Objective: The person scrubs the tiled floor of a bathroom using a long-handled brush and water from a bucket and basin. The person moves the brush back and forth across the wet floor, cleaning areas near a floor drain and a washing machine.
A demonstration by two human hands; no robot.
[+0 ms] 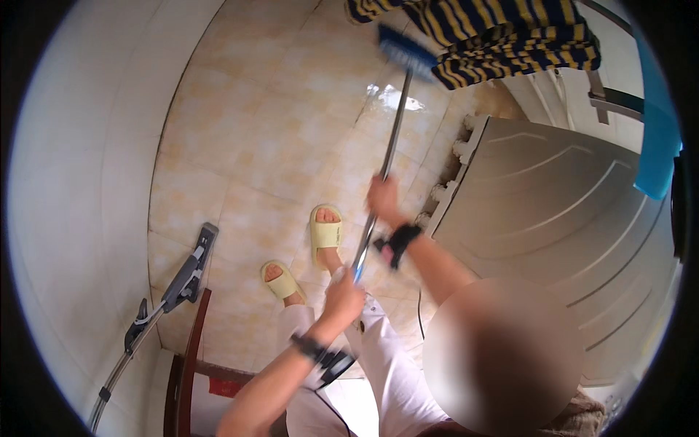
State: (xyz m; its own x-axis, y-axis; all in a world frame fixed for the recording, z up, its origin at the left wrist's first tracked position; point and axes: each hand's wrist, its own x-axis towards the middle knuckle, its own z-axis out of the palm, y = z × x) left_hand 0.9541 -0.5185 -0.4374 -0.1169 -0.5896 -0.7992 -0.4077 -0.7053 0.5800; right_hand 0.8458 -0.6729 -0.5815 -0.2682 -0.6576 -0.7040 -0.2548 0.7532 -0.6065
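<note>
Both my hands grip the metal pole of a long-handled floor brush. My right hand is around the middle of the pole, and my left hand closes on its lower end in view, by my knee. At the far end, the blurred blue brush head is at the tiled floor, close to a hanging cloth with navy and yellow stripes. Just on my side of the head, a wet-looking patch reflects bright light. Dark straps with small devices circle both wrists.
On the right, a grey appliance stands on a white base with feet. A flat mop leans by the white left wall. A dark red wooden edge is at lower left. Yellow slippers are on my feet.
</note>
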